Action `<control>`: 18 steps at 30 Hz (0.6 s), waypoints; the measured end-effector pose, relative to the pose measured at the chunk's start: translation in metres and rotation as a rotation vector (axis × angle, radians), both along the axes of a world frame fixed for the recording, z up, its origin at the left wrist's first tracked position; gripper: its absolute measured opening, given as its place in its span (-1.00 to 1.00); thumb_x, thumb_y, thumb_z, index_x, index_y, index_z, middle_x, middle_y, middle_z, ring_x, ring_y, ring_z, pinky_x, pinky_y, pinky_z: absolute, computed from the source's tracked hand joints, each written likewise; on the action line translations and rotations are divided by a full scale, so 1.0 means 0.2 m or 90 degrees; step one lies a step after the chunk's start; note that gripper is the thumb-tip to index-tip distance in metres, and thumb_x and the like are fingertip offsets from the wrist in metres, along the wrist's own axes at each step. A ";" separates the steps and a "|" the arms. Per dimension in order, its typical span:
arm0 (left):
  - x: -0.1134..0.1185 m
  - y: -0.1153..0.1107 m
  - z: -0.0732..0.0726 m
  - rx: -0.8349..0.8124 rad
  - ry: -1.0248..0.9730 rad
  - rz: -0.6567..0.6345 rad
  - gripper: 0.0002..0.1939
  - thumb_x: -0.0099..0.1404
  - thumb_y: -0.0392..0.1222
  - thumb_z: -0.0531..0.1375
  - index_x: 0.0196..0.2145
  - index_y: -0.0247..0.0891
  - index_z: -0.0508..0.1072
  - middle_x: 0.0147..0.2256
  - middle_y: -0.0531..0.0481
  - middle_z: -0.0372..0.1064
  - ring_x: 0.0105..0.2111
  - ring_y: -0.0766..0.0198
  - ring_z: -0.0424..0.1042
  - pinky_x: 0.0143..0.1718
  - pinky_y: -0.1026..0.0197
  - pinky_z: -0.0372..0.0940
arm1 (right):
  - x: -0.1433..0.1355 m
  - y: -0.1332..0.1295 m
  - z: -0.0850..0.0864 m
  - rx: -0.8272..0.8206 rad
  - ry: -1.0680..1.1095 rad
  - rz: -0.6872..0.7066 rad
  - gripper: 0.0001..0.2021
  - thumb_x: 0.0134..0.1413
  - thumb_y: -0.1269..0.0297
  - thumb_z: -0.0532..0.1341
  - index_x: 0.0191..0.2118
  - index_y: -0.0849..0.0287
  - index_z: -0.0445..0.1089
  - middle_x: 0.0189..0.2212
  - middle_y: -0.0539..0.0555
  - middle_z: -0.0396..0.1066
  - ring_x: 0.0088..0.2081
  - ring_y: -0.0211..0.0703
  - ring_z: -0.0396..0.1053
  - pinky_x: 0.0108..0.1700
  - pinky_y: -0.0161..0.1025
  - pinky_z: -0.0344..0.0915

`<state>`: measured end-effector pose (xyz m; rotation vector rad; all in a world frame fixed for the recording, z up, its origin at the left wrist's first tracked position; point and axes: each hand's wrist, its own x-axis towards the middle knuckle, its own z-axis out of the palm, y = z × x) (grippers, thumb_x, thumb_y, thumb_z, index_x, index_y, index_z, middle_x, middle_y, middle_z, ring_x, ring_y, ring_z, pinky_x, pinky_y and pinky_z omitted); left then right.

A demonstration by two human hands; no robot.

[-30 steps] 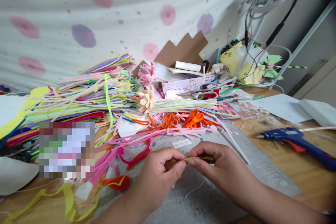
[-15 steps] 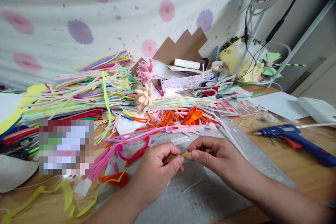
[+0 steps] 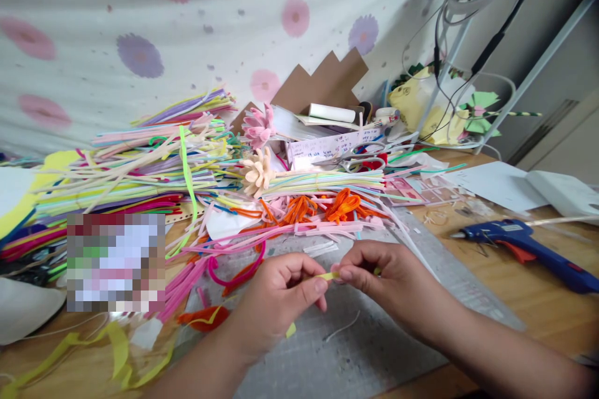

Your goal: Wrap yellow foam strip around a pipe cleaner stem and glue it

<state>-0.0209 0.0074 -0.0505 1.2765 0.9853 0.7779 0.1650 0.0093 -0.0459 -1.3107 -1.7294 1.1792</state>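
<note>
While the left hand (image 3: 281, 299) and the right hand (image 3: 388, 277) are held fingertip near fingertip above the grey mat (image 3: 374, 349), a narrow yellow strip (image 3: 329, 276) spans the short gap between them. Taking that strip as the centre of a clock, with twelve on the far side, its long axis runs roughly from nine to three, the three o'clock end slightly farther off. Both hands are pinching it between thumb and forefinger, so neither is nearer; a little yellow also shows inside the curl of the right hand. Below the left hand, towards seven o'clock, a yellow scrap (image 3: 291, 330) peeks out; whether it belongs to the strip I cannot tell. A white thread (image 3: 344, 326) lies around six o'clock, and an orange bundle (image 3: 344, 206) sits at twelve. On the desk (image 3: 505, 296), a blue glue gun (image 3: 505, 235) lies near three o'clock, nozzle towards the mat, and a yellow ribbon (image 3: 120, 349) trails between eight and nine.
</note>
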 end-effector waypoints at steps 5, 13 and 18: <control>-0.01 0.00 -0.01 -0.013 -0.006 0.001 -0.87 0.15 -0.16 0.21 -0.45 -0.28 0.46 -0.60 0.09 0.38 -0.56 0.35 0.26 -0.46 0.29 0.11 | 0.01 0.00 0.00 -0.017 0.008 0.009 -0.81 0.00 0.21 0.17 -0.53 0.17 0.35 -0.53 0.01 0.41 -0.44 -0.21 0.32 -0.37 -0.30 0.23; 0.01 0.00 0.02 -0.001 0.071 0.017 -0.88 0.14 -0.20 0.19 -0.50 -0.26 0.44 -0.65 0.13 0.32 -0.58 0.35 0.24 -0.49 0.31 0.09 | 0.01 0.01 -0.01 -0.002 -0.009 0.016 -0.82 0.02 0.22 0.19 -0.51 0.17 0.39 -0.54 -0.01 0.43 -0.45 -0.23 0.33 -0.39 -0.32 0.23; 0.02 0.00 0.03 0.025 0.156 0.031 -0.89 0.13 -0.22 0.16 -0.52 -0.26 0.42 -0.66 0.13 0.30 -0.61 0.36 0.20 -0.55 0.31 0.06 | 0.02 0.02 -0.01 0.031 -0.058 0.045 -0.86 0.05 0.28 0.20 -0.46 0.18 0.42 -0.51 0.01 0.44 -0.43 -0.22 0.34 -0.37 -0.31 0.23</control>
